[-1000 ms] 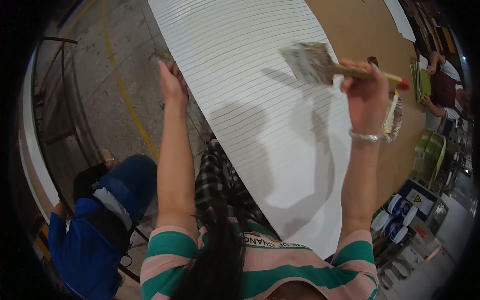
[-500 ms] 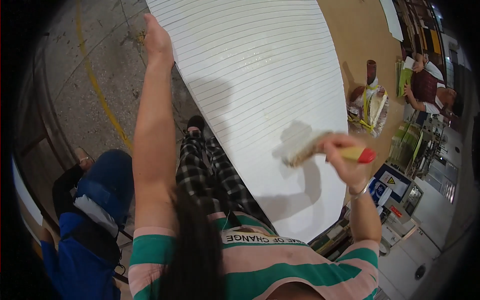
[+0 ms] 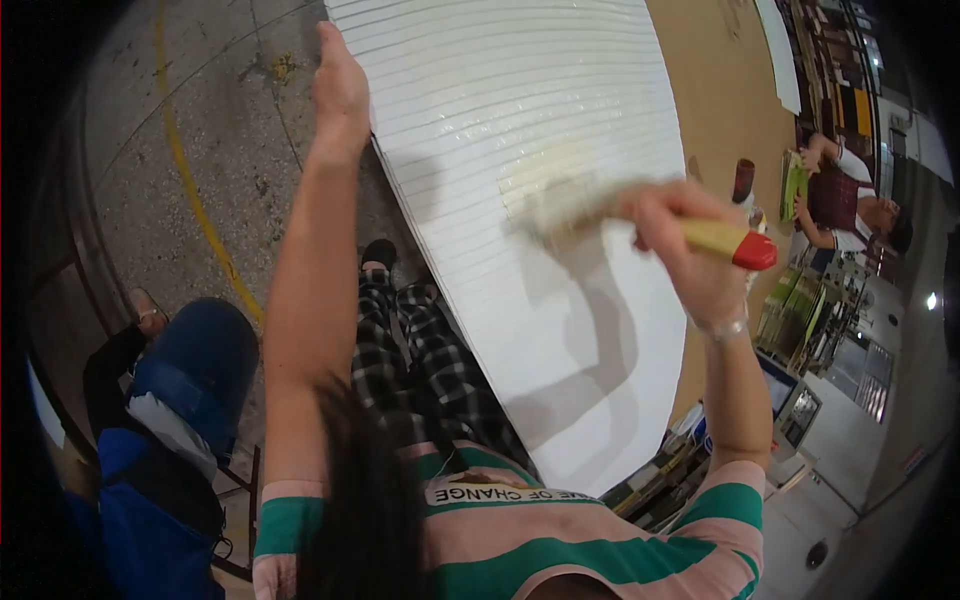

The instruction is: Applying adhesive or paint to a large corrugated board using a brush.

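Across the middle lies a long spread of white sheets [image 3: 610,420], overlapped so that their edges form many parallel lines; the middle and far parts shine wet. My right hand [image 3: 680,235] is closed around the yellow, red-tipped handle of a wide brush [image 3: 712,243]. Its bristle end points left over the sheets and is smeared by motion, so I cannot tell whether it touches them. At the far left, my left hand [image 3: 342,90] lies against the side edge of the sheets, thumb stretched out and the other fingers hidden.
A brown board [image 3: 715,90] lies under the sheets. Beyond it, a co-worker [image 3: 845,195] handles green sheets [image 3: 794,185]. A dark red cylinder [image 3: 743,180] stands right of the sheets. On the left are a blue barrel [image 3: 205,360] and another person in blue [image 3: 150,500].
My right hand and the brush have moved farther up the sheets, the bristles sweeping left and away from me. The view has shifted a little; my left hand stays at the edge.
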`<state>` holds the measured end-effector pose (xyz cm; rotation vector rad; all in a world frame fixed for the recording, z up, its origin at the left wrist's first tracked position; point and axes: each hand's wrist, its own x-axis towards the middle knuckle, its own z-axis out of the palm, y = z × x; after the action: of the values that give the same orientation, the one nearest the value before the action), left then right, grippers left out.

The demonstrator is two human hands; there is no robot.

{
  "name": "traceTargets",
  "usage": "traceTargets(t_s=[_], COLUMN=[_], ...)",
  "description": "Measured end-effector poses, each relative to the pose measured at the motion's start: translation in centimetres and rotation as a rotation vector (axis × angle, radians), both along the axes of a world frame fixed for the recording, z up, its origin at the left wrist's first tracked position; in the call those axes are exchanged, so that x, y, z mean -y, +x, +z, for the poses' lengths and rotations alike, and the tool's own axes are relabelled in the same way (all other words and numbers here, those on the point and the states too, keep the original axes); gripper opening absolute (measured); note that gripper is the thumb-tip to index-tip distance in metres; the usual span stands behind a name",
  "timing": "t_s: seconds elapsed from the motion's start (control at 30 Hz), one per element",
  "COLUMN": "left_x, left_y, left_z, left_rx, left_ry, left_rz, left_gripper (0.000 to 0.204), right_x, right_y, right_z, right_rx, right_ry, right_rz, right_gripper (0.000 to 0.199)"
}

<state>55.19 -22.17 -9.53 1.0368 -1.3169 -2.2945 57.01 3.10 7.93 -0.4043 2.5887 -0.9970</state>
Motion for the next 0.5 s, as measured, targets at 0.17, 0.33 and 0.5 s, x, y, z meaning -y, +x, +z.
traceTargets(t_s=[0.17, 0.33, 0.5], left_x=[0.2, -0.3, 0.3], left_y=[-0.5, -0.9, -0.1], left_z=[-2.3, -1.8, -2.1], left_rx=[-0.012, -0.126, -0.049], left_ry=[-0.01, 0.123, 0.13], left_rz=[-0.017, -0.017, 0.005], left_gripper=[0.069, 0.069, 0.068], right_x=[0.1, 6.4, 4.4], right_y=[-1.7, -6.2, -4.6], right_z=[-1.2, -1.3, -2.2], right_rx=[0.114, -0.104, 0.054], right_ry=[0.069, -0.171, 0.08], right_rz=[0.163, 0.113, 0.335], right_gripper=[0.016, 0.02, 0.016])
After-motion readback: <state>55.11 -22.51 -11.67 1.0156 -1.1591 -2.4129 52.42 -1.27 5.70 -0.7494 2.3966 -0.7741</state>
